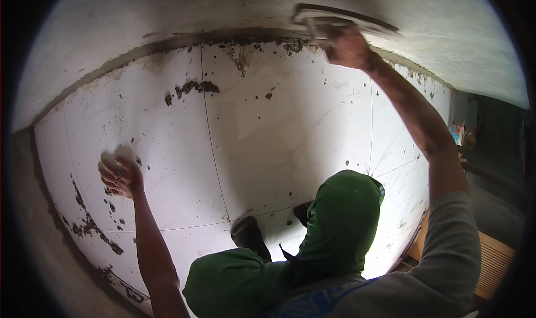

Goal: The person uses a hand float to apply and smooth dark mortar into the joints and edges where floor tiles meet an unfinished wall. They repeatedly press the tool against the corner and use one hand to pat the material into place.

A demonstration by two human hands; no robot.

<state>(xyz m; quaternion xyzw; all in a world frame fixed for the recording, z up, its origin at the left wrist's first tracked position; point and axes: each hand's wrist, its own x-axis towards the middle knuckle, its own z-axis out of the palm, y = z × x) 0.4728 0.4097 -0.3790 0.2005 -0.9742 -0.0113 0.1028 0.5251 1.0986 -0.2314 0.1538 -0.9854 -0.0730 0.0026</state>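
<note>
My right hand (pixel 347 47) is wrapped around the handle of a plastering trowel (pixel 365 20), its long flat blade up by the grey plastered wall (pixel 245 8). Motion blurs the hand and the blade, so whether the blade touches the wall is unclear. Over on the left, my left hand (pixel 121 177) is held out with its fingers spread and nothing visible in it. It is over white floor tiles (pixel 268 145), its shadow beside it. Both my knees, in green cloth, are bent in front of me.
Dark mortar crumbs (pixel 195 87) are scattered on the tiles, with a thicker trail (pixel 89 226) near the left edge. A rough mortar strip runs along the wall's foot. At lower right lies a slatted wooden piece (pixel 494 256); small items (pixel 458 134) stand in the dark area behind.
</note>
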